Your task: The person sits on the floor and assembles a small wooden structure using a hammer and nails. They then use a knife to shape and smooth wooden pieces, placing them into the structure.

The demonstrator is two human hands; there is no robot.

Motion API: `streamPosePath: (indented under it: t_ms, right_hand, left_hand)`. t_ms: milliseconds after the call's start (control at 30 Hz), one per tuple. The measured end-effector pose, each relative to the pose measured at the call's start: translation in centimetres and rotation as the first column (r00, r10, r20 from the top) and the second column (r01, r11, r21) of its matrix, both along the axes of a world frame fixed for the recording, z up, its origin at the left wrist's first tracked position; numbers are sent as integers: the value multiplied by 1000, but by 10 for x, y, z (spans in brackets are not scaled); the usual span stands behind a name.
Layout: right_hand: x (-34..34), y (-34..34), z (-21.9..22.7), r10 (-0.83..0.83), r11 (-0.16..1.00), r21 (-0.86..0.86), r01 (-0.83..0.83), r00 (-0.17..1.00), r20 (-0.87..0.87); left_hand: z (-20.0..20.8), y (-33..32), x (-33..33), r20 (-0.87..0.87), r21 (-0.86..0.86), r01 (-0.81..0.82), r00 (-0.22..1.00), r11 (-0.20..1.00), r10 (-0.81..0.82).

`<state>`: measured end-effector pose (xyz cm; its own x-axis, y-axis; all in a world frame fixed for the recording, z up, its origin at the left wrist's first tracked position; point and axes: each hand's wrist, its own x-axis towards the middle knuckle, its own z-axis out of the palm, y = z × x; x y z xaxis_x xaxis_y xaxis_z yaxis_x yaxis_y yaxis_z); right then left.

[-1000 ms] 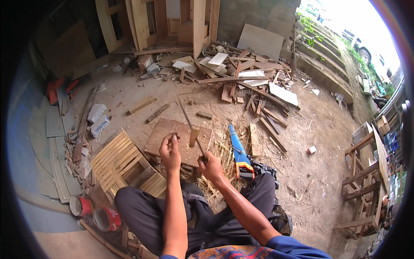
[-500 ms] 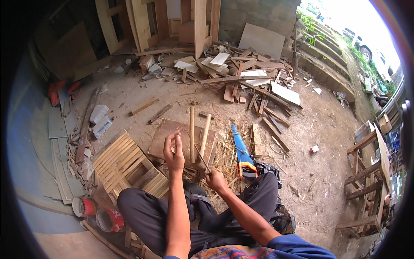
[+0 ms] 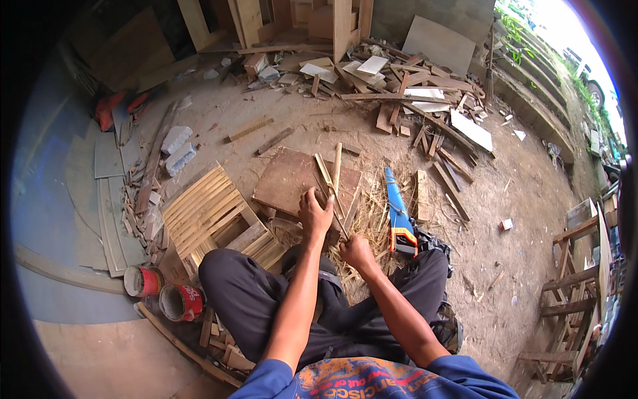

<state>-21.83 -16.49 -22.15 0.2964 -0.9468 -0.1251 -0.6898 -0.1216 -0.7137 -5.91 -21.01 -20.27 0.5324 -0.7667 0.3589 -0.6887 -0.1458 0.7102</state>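
My left hand (image 3: 316, 211) is closed around a light bamboo strip (image 3: 323, 170), its fingers over the strip above a low brown board (image 3: 282, 174). A second pale stick (image 3: 337, 163) lies beside it on the board. In my right hand (image 3: 359, 253), nearer to me, is a thin dark blade-like tool (image 3: 341, 227). It slants up and left to the strip near my left fingers; its handle is hidden in my fist. Straw-like shavings (image 3: 374, 207) spread to the right of the board.
A blue handsaw (image 3: 397, 206) with an orange-and-black handle lies right of the shavings, beside a wood block (image 3: 423, 196). A slatted wooden piece (image 3: 206, 206) and red cans (image 3: 181, 302) are at left. Scrap wood (image 3: 405, 100) is heaped at the back; a wooden frame (image 3: 575, 292) stands right.
My left hand, open and raised before, has come down and closed on a bamboo strip. The strip now leans toward the left at its far end. The whole view has shifted.
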Motion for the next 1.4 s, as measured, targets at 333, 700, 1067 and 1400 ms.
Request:
streamPosePath:
  t_ms: [333,700,1067,1400]
  right_hand:
    - [-30,44,9,-216,972,163,171,925,314]
    - [-89,75,-13,-314,950,105,296,899,307]
    - [-84,84,-2,-180,983,95,156,918,352]
    - [-70,85,-9,-123,988,135,73,903,411]
  left_hand:
    - [-55,-50,29,-416,-83,-124,906,989,79]
    - [-26,-88,-20,85,406,-165,986,899,142]
    - [-15,-87,31,-923,-3,-175,379,985,64]
    - [102,-73,58,-934,-341,-414,247,844,-256]
